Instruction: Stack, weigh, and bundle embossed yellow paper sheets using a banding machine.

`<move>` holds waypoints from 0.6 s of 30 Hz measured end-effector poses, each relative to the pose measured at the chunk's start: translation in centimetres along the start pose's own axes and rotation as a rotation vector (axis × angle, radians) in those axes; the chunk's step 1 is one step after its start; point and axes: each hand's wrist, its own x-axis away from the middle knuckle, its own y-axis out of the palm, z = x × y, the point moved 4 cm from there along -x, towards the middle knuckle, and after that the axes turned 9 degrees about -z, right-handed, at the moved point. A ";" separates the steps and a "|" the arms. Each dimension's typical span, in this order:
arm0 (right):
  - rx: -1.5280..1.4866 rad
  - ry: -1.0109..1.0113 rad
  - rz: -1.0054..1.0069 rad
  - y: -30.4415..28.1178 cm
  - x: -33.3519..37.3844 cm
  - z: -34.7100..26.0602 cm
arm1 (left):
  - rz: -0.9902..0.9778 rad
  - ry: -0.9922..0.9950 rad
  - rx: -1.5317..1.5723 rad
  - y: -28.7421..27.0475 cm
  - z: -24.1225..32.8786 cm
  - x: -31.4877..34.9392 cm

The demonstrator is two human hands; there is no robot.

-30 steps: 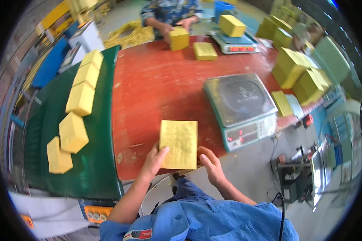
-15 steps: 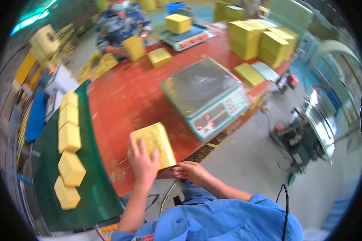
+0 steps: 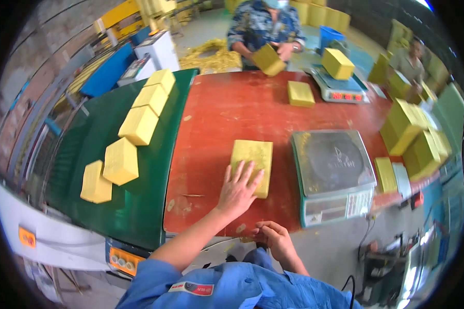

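A yellow rectangular block (image 3: 251, 167) with faint dark marks on its top lies on the red table (image 3: 219, 110). My left hand (image 3: 237, 190) rests on its near left part, fingers spread and flat. Close to the table's front edge is my right hand (image 3: 275, 239), its fingers bent and drawn together; whatever they may hold is too small to make out. To the right of the block stands a weighing scale (image 3: 336, 162) with a grey plate and nothing on it.
Several yellow blocks (image 3: 139, 125) line the green belt (image 3: 154, 198) at left. Across the table a co-worker (image 3: 267, 28) holds a block, beside a second scale (image 3: 340, 82) bearing another. Block stacks (image 3: 404, 129) stand at right; another person (image 3: 410, 62) is behind them.
My view has turned toward the left. My left hand remains on the block, which now lies farther in from the table's front edge. My right hand's fingers have curled in, apart from the block.
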 end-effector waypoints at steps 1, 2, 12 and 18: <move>0.018 -0.035 -0.003 0.2 -0.4 -1.3 | 0.010 0.009 -0.020 0.1 -0.6 -2.0; 0.039 -0.064 -0.017 0.4 -0.6 -2.7 | 0.020 0.006 -0.041 0.3 -1.0 -3.9; 0.088 -0.093 -0.129 -1.3 -3.1 -12.5 | 0.032 -0.027 -0.013 3.9 -2.1 -18.8; 0.112 -0.040 -0.248 -2.0 -4.6 -14.2 | 0.063 0.014 -0.083 4.7 -3.2 -22.4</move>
